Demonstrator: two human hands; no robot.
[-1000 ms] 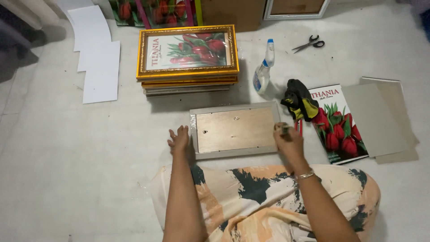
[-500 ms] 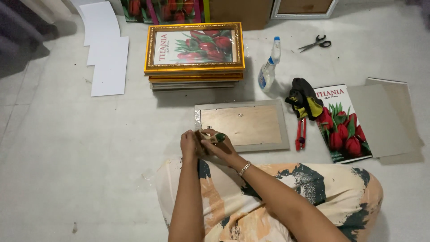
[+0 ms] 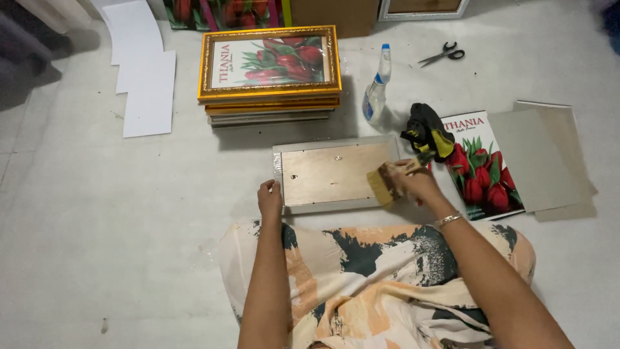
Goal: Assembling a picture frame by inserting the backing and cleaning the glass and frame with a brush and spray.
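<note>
Your right hand (image 3: pixel 413 184) is closed around a flat brush (image 3: pixel 386 183), its pale bristles over the right edge of the face-down frame (image 3: pixel 332 173). The brush handle is hidden inside your grip. Your left hand (image 3: pixel 269 197) rests with fingers curled loosely at the frame's lower left corner; it touches the edge but grips nothing. The frame lies on the floor (image 3: pixel 97 226) just ahead of your knees, brown backing board up, silver rim showing on all sides.

Just beyond your right hand lies a dark glove with yellow patches (image 3: pixel 426 132), partly covering the tulip print (image 3: pixel 481 165); whatever lies beneath the glove cannot be made out. Grey boards (image 3: pixel 539 158) overlap to the print's right. A spray bottle (image 3: pixel 376 90) stands beyond the frame, scissors (image 3: pixel 442 53) further back. The stack of gold frames (image 3: pixel 270 71) sits near the far edge of the working frame, with a narrow strip of floor between. White sheets (image 3: pixel 145 77) lie far left, cut off at the top.

There is open floor to your left. Half a second ago both hands met at the left corner; your right has since crossed to the right edge with the brush.
</note>
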